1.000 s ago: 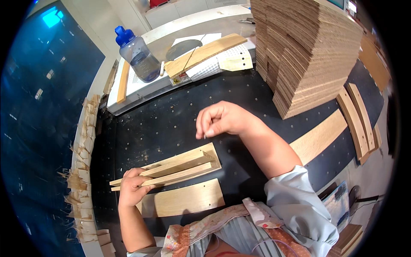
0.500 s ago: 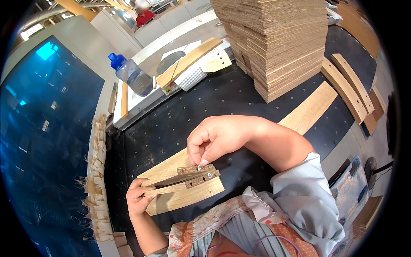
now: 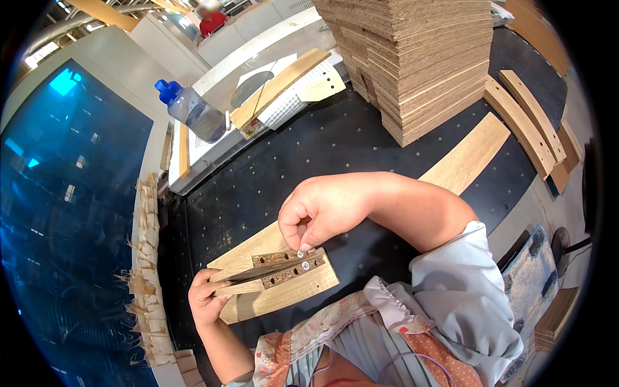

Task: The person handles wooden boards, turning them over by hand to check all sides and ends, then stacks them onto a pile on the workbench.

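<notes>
My left hand (image 3: pixel 206 298) is closed round the left ends of two thin wooden boards (image 3: pixel 242 286), held on edge side by side with a narrow gap between them. Their right end edges are brown particle board with dark drilled holes. A small round metal fitting (image 3: pixel 305 265) sits in the nearer edge. At the farther edge my right hand (image 3: pixel 325 211) pinches with thumb and forefinger at another small metal fitting (image 3: pixel 300 254); the fingertips partly hide the contact. Beneath lies a pale wooden board (image 3: pixel 313 286), flat on the black table (image 3: pixel 242 200), and part of another pale board (image 3: pixel 248 247) shows behind.
A tall stack of brown boards (image 3: pixel 432 71) stands at the back. Right of it lie a pale board (image 3: pixel 467 155) and curved drilled strips (image 3: pixel 525 129). A blue-capped bottle (image 3: pixel 203 119) stands on a white ledge at left, near a wooden strip (image 3: pixel 284 87). A person (image 3: pixel 211 22) is far behind.
The drilled edges of the two held boards have shifted left under my right hand, uncovering more holes. Both hands stay nearly in place, and the view has tilted slightly.
</notes>
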`<control>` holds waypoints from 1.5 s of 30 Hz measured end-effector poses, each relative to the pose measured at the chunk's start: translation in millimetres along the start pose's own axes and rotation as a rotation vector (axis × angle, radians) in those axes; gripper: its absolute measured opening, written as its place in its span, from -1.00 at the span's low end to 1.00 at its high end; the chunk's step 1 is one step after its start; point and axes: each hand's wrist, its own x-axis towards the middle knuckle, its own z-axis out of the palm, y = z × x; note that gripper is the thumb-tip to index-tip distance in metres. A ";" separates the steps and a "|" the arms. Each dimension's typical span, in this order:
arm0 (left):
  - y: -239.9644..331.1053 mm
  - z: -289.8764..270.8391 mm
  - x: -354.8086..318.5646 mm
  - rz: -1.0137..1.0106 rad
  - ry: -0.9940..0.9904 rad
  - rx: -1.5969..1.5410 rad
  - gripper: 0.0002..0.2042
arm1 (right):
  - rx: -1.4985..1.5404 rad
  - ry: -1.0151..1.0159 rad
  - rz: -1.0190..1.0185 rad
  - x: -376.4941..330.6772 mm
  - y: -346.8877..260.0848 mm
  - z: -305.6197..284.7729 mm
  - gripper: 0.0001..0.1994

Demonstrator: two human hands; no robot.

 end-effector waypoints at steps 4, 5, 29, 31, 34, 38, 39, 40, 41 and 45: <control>-0.6 0.7 0.4 -0.002 0.010 -0.003 -0.74 | -0.013 0.021 -0.002 0.9 2.4 1.2 -0.90; -0.9 0.6 0.5 0.000 0.010 0.000 -0.74 | -0.017 0.026 0.006 0.9 2.4 1.3 -0.90; -1.3 -0.1 6.7 -0.038 -0.007 -0.026 -0.75 | 0.533 0.171 -0.101 5.3 45.0 29.9 -0.85; -4.2 -2.5 10.3 -0.052 -0.027 -0.038 -0.74 | 0.466 0.256 -0.102 2.5 47.4 33.3 -0.85; -6.8 -5.7 18.9 -0.099 -0.078 -0.072 -0.73 | 0.666 0.375 -0.076 -4.0 58.7 41.3 -0.85; -7.8 -8.5 38.7 -0.166 -0.129 -0.171 -0.74 | 0.740 0.666 -0.197 -26.7 55.6 45.8 -0.84; -9.5 -12.5 44.3 -0.179 -0.170 -0.138 -0.75 | 0.655 0.775 -0.250 -32.7 51.2 46.8 -0.84; -13.8 -14.1 47.9 -0.208 -0.186 -0.169 -0.76 | 0.609 0.847 -0.244 -39.5 40.8 50.0 -0.84; -16.9 -14.2 51.6 -0.238 -0.200 -0.199 -0.77 | 0.247 0.910 -0.319 -44.4 33.0 51.5 -0.81; -15.3 5.6 80.0 -0.392 -0.395 -0.194 -0.82 | -0.754 0.858 -0.394 -56.8 7.4 70.7 -0.60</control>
